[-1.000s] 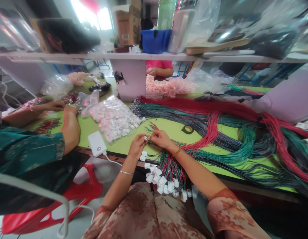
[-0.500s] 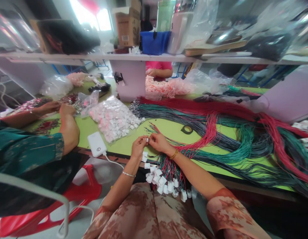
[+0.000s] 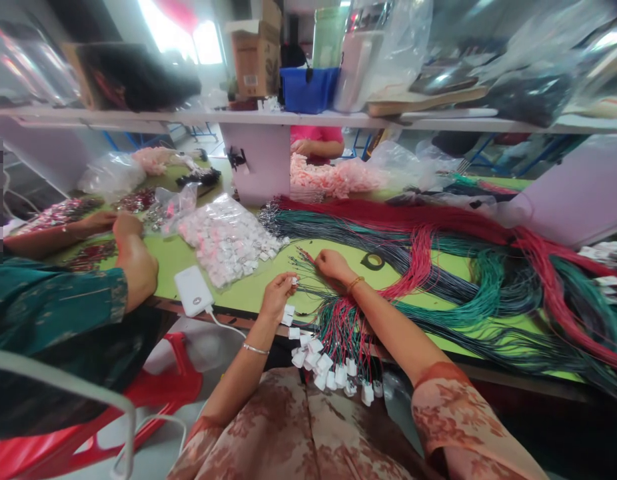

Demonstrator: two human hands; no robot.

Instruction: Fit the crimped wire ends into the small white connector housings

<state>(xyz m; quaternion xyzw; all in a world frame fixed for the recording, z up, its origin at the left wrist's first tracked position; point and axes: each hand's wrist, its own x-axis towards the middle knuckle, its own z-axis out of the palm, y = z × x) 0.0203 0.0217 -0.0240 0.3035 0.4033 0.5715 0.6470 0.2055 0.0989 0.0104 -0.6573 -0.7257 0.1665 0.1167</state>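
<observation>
Head view: the left hand (image 3: pixel 275 295) is pinching a small white connector (image 3: pixel 294 281) between its fingertips; the right hand (image 3: pixel 333 265) is curling narrowly beside wire ends (image 3: pixel 304 254), whether gripping any I cannot tell.

White connector (image 3: pixel 294 281): small, blocky, pinched in left hand (image 3: pixel 277 295), left of the tape roll (image 3: pixel 373 261). Thin wires (image 3: pixel 306 255), red and dark, tips fanned, also left of the roll.
</observation>
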